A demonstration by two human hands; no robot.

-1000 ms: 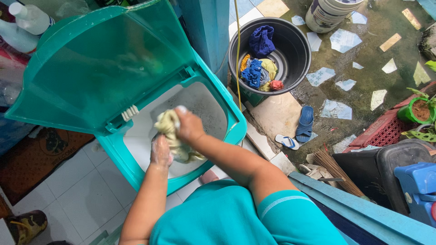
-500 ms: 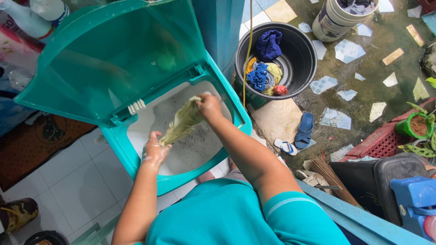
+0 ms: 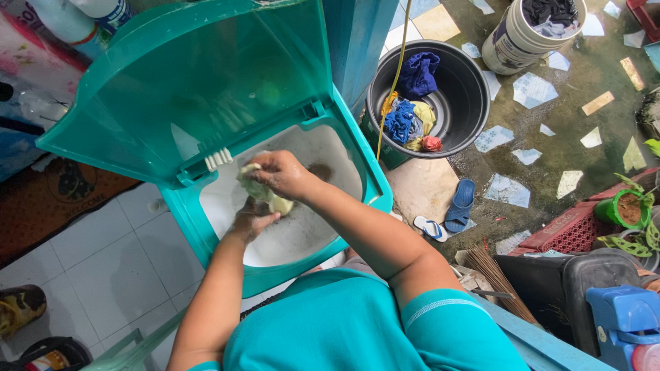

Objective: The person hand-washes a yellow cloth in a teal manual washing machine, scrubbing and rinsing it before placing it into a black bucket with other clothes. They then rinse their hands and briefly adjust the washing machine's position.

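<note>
Head view, looking straight down: both hands work over the open tub of a teal washing machine, its translucent lid tipped up just beyond them. Right hand is closed over the top of a pale yellow-green cloth, fingers curled around it. Left hand sits directly beneath the right, gripping the lower end of the same cloth, so the wet bundle is squeezed between the two above the soapy water. Off to the right of the right hand, well apart, a black basin on the floor holds blue and yellow clothes. Farther out that way stands a white bucket, and a blue sandal lies nearer
</note>
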